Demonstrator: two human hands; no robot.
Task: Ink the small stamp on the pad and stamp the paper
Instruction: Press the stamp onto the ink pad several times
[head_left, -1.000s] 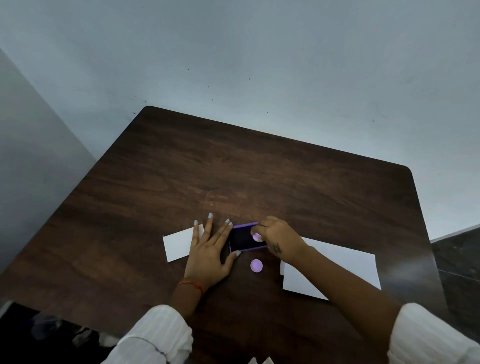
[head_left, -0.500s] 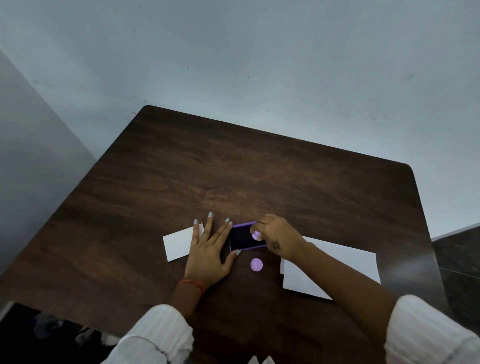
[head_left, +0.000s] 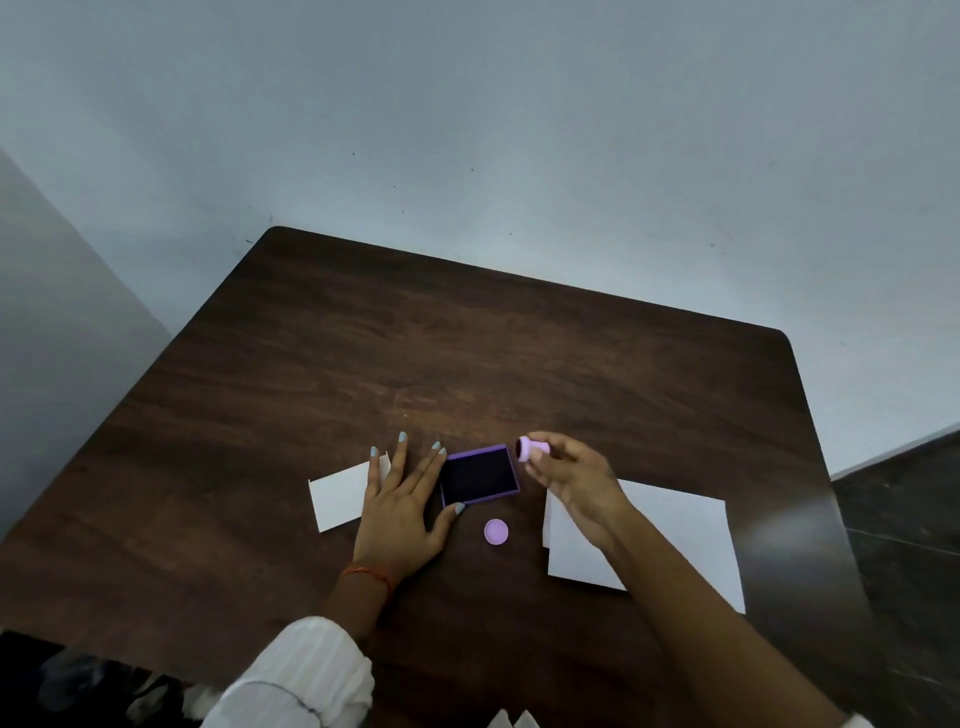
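Low in the frame, a white ribbed sleeve (head_left: 296, 670) leads to the left hand (head_left: 400, 512), lying flat on the dark brown wooden surface (head_left: 363, 364) with fingers spread, its thumb touching the near edge of the square purple-rimmed ink pad (head_left: 478, 475). A round lilac cap (head_left: 496, 531) lies just below the pad. Right of centre, a white paper sheet (head_left: 675, 540) lies under the right hand (head_left: 571, 480), whose fingers pinch the small lilac stamp (head_left: 530, 449), tilted sideways above the pad's far right corner, its dark face turned left. A smaller white paper piece (head_left: 337, 493) lies partly under the left hand.
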